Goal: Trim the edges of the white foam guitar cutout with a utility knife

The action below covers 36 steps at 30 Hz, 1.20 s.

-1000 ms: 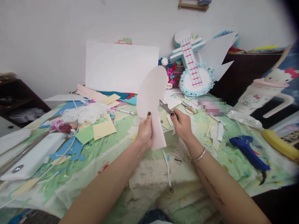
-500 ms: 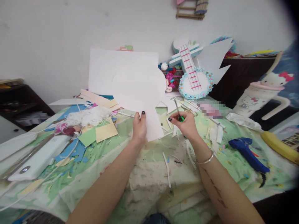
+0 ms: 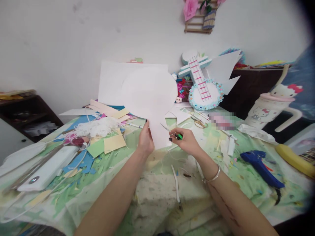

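Observation:
My left hand pinches the lower stem of a pale pink foam cut-out, a round shape with a narrow base, held upright over the table. My right hand is closed round a small knife with a green handle. Its thin blade points left and reaches the right edge of the cut-out's stem. A silver bangle sits on my right wrist.
A white sheet leans on the wall behind. Coloured foam scraps, white thread, scissors, a blue glue gun, a foam guitar model, a white device and a cartoon-cat cup crowd the green-covered table.
The cut-out has turned from edge-on to face me flat. My right hand has moved left, bringing the knife blade to the stem. The camera has tilted down slightly.

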{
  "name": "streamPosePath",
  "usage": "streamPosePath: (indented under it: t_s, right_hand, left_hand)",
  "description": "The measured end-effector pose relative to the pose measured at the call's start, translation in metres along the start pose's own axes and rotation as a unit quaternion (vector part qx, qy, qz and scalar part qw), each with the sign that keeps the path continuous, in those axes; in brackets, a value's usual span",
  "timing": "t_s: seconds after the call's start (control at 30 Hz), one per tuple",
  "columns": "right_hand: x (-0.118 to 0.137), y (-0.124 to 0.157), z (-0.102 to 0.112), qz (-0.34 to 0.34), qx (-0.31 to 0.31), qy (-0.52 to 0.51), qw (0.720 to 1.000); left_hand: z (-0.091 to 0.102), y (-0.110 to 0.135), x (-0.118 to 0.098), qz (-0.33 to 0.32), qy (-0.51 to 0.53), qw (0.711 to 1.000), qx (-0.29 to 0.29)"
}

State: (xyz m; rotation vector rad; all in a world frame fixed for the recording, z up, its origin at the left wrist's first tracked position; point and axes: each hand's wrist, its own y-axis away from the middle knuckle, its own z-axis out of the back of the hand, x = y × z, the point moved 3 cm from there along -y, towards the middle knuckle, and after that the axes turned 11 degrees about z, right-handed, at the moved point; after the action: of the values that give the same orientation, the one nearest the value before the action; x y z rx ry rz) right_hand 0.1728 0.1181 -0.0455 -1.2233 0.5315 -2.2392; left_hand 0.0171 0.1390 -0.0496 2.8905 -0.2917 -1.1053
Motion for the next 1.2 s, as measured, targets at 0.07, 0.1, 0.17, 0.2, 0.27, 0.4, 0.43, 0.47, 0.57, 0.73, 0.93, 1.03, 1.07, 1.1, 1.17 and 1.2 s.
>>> streamPosePath:
  t_s: [0.07,0.1,0.17,0.2,0.27,0.4,0.43,0.47,0.57,0.73,0.93,1.03,1.07,1.1,1.17,1.2]
  right_hand:
    - [-0.001,0.000,-0.001,0.005,-0.007,-0.005,1.000]
    - [-0.002,0.000,-0.001,0.008,-0.008,-0.008,1.000]
    - [-0.001,0.001,-0.002,0.015,-0.002,-0.013,1.000]
    - [0.000,0.001,-0.003,0.021,0.004,-0.013,1.000]
    - [0.004,0.002,-0.006,0.034,0.021,-0.011,0.999]
    - [0.016,0.005,-0.012,0.060,0.053,0.010,0.997]
    - [0.020,0.006,-0.013,0.064,0.058,0.016,0.996]
    - [0.023,0.007,-0.013,0.069,0.063,0.019,0.995]
    - [0.033,0.009,-0.014,0.095,0.081,0.018,0.992]
    - [0.043,0.013,-0.012,0.166,0.105,0.012,0.980]
    - [0.041,0.016,-0.014,0.209,0.122,0.093,0.966]
    - [0.041,0.018,-0.014,0.224,0.115,0.138,0.958]
    - [0.042,0.018,-0.013,0.229,0.111,0.150,0.956]
    - [0.042,0.018,-0.013,0.232,0.110,0.158,0.953]
    - [0.043,0.018,-0.014,0.237,0.111,0.169,0.950]
    - [0.043,0.019,-0.014,0.238,0.114,0.174,0.949]
  left_hand:
    - [-0.006,0.004,0.000,0.059,0.004,0.997,0.059]
    - [-0.008,0.006,0.000,0.081,0.005,0.993,0.088]
    - [-0.012,0.010,0.000,0.119,0.004,0.984,0.133]
    - [-0.012,0.011,0.000,0.141,0.000,0.979,0.146]
    - [-0.011,0.012,0.002,0.169,-0.007,0.974,0.148]
    - [-0.008,0.007,0.005,0.130,0.007,0.984,0.119]
    - [-0.007,0.005,0.006,0.114,0.011,0.987,0.110]
    - [-0.006,0.004,0.007,0.102,0.011,0.990,0.099]
    - [-0.002,0.003,0.010,0.083,-0.010,0.995,0.048]
    - [0.008,-0.001,0.011,0.028,-0.063,0.995,-0.070]
    - [0.027,-0.015,0.009,-0.050,-0.147,0.976,-0.152]
    - [0.031,-0.018,0.005,-0.072,-0.161,0.972,-0.154]
    - [0.032,-0.018,0.003,-0.075,-0.160,0.972,-0.155]
    - [0.032,-0.019,0.002,-0.072,-0.158,0.973,-0.154]
    - [0.031,-0.019,0.001,-0.056,-0.149,0.975,-0.156]
    - [0.030,-0.018,0.000,-0.048,-0.144,0.976,-0.158]
